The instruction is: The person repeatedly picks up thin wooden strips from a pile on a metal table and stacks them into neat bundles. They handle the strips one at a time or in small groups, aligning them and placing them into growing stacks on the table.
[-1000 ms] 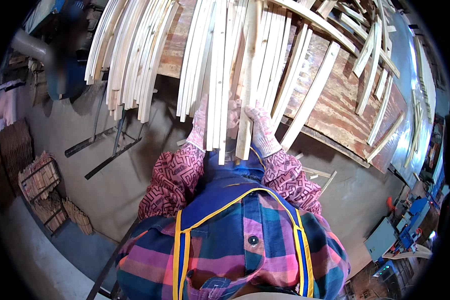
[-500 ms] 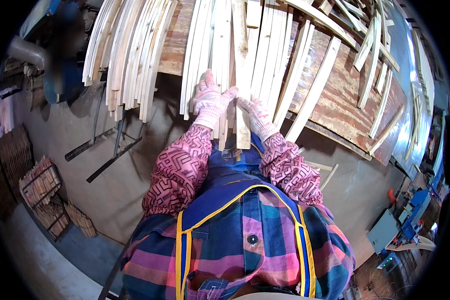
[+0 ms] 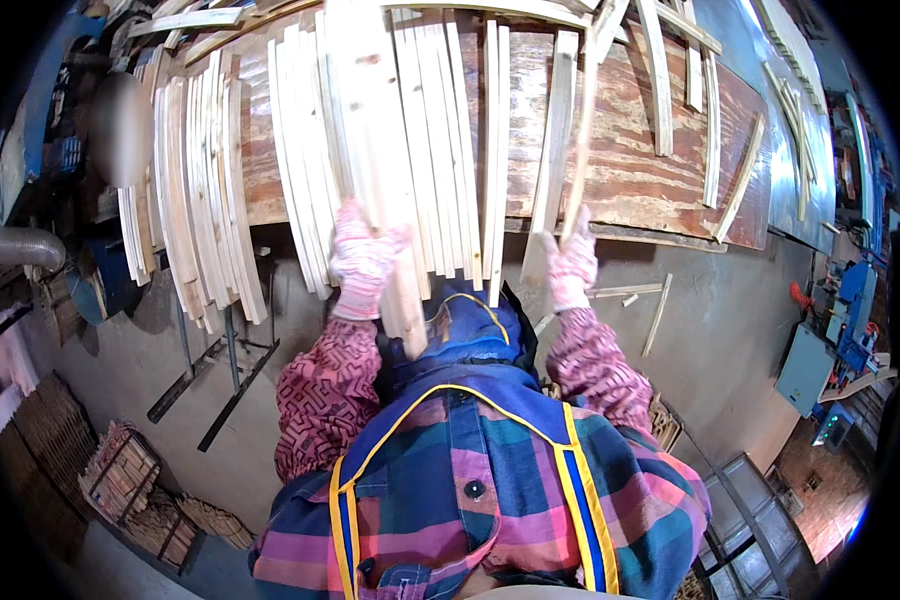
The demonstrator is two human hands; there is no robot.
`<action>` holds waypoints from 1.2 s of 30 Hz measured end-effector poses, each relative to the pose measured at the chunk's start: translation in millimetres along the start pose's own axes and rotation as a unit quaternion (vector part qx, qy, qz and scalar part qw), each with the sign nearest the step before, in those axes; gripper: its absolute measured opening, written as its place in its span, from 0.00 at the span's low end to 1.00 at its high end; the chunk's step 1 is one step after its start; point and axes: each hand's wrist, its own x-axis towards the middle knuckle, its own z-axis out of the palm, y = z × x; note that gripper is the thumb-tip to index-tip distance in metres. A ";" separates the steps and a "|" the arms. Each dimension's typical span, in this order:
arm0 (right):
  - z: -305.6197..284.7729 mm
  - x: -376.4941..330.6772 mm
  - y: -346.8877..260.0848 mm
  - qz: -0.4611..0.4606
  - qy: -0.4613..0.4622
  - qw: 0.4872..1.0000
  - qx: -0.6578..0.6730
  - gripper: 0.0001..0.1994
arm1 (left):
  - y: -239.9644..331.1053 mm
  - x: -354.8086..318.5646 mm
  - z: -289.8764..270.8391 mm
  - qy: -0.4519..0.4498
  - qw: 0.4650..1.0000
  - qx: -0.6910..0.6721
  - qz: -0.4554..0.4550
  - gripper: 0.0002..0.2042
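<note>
In a pale pink glove, my left hand (image 3: 362, 258) is closed round a light wooden strip (image 3: 402, 305), its thumb lying across the wood. Motion smears the far part of that strip. My right hand (image 3: 573, 262), gloved alike, grips the near end of a thin wooden strip (image 3: 584, 130), which points away from me and is also blurred. Between my hands lies a row of pale strips (image 3: 435, 150), side by side, their near ends past the table edge. A single wider strip (image 3: 552, 150) rests just left of my right hand.
The plywood table (image 3: 630, 190) carries another bundle of strips (image 3: 195, 190) at left and loose pieces (image 3: 660, 90) at far right. A metal stand (image 3: 235, 370) is below the left side. Bundled wood (image 3: 125, 475) stands on the floor; a grey-blue machine (image 3: 810, 365) is at right.
My right hand has moved right, away from my left, and now holds a thin strip. My left hand has shifted left and closed on a strip. The whole view has swung rightward.
</note>
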 end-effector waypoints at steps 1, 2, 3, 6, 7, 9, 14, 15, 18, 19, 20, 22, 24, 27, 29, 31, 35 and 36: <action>-5.3 5.8 -18.3 0.034 -0.033 0.999 -0.005 0.55 | 19.9 -2.2 20.6 -0.011 0.995 0.088 0.042 0.46; 20.9 15.4 -11.7 -0.030 0.074 0.997 -0.004 0.56 | 36.8 -4.1 45.8 -0.026 0.981 0.173 0.088 0.47; 45.9 24.3 -7.5 -0.100 0.177 0.979 -0.005 0.57 | 40.9 -7.8 73.3 0.006 0.933 0.284 0.222 0.48; 18.8 33.3 -1.4 -0.035 -0.002 0.984 0.175 0.53 | 87.1 -18.5 133.9 -0.138 0.976 0.162 0.041 0.50; 8.6 34.7 16.1 -0.050 -0.049 0.964 0.257 0.51 | 92.5 -21.3 148.9 -0.170 0.971 0.168 -0.009 0.50; -48.7 15.7 32.5 -0.052 -0.162 0.883 0.438 0.30 | 78.8 -31.7 183.1 -0.135 0.956 0.259 -0.040 0.49; -24.1 13.1 117.9 0.034 -0.301 0.717 0.628 0.22 | 66.9 -29.2 226.4 -0.058 0.939 0.336 -0.030 0.47; -7.4 14.3 132.4 0.015 -0.275 0.748 0.604 0.23 | 65.7 -21.0 232.0 -0.040 0.943 0.331 -0.011 0.46; 1.3 19.1 98.1 -0.007 -0.293 0.806 0.515 0.27 | 48.1 5.9 233.1 0.011 0.889 0.440 0.123 0.41; -0.5 23.7 78.2 -0.041 -0.276 0.859 0.430 0.30 | 46.6 10.0 231.3 0.000 0.861 0.490 0.139 0.40; -19.4 24.3 49.8 -0.108 -0.209 0.928 0.288 0.40 | 49.1 13.2 223.3 -0.009 0.893 0.420 0.164 0.38; -3.8 35.4 20.2 -0.147 -0.155 0.959 0.184 0.47 | 56.9 18.9 202.7 -0.015 0.885 0.438 0.158 0.37; -19.2 34.3 -21.6 -0.086 -0.190 0.975 0.075 0.48 | 50.5 34.3 161.2 0.038 0.831 0.518 0.200 0.37; -11.4 40.1 -22.9 -0.117 -0.184 0.966 0.143 0.46 | 32.7 77.4 59.2 0.161 0.819 0.542 0.102 0.37; -6.8 35.7 -20.5 -0.117 -0.175 0.939 0.274 0.46 | 11.0 105.5 -18.5 0.230 0.796 0.559 0.008 0.37; 21.3 51.7 -7.0 -0.136 -0.168 0.924 0.314 0.45 | 13.4 122.9 -62.5 0.271 0.803 0.519 -0.112 0.37; 22.5 59.6 -11.8 -0.140 -0.158 0.949 0.235 0.47 | -17.5 131.4 -80.4 0.217 0.866 0.412 -0.183 0.36; 18.9 57.5 -15.1 -0.151 -0.155 0.952 0.218 0.46 | -28.0 127.6 -74.7 0.231 0.867 0.406 -0.175 0.35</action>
